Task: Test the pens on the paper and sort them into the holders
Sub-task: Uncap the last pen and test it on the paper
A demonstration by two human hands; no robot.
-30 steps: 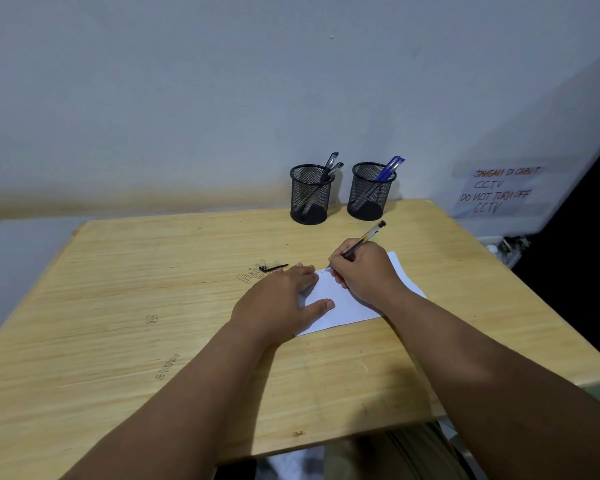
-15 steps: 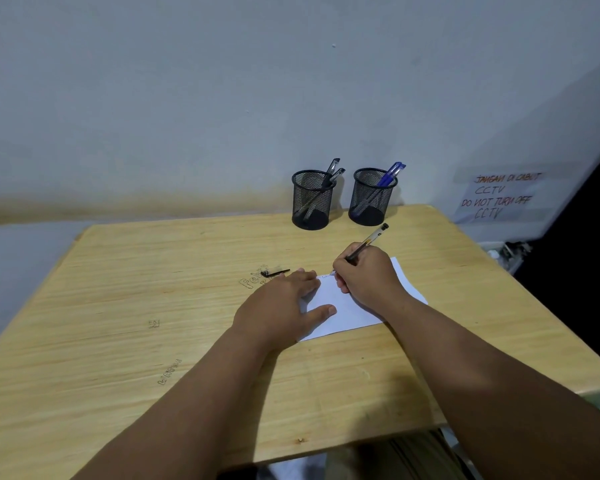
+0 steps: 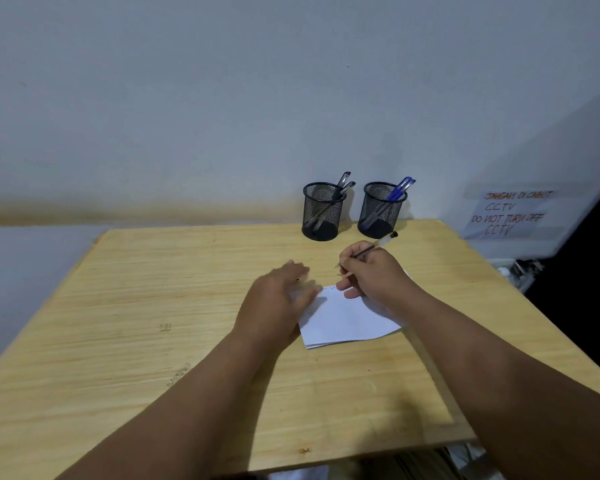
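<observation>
The right hand (image 3: 374,271) grips a pen (image 3: 378,244) above the paper (image 3: 347,320) on the counter (image 3: 153,306); the left hand (image 3: 278,299), spread and blurred, lies beside it. Unpinned, the paper may slide; the pen may land in the wrong holder (image 3: 323,211).

Clear pen (image 3: 378,245) with black cap-end tilted above white paper (image 3: 347,317) – two black mesh holders far: left holder (image 3: 322,212) with black pens (image 3: 342,187), right holder (image 3: 381,210) with blue pens (image 3: 400,188).
</observation>
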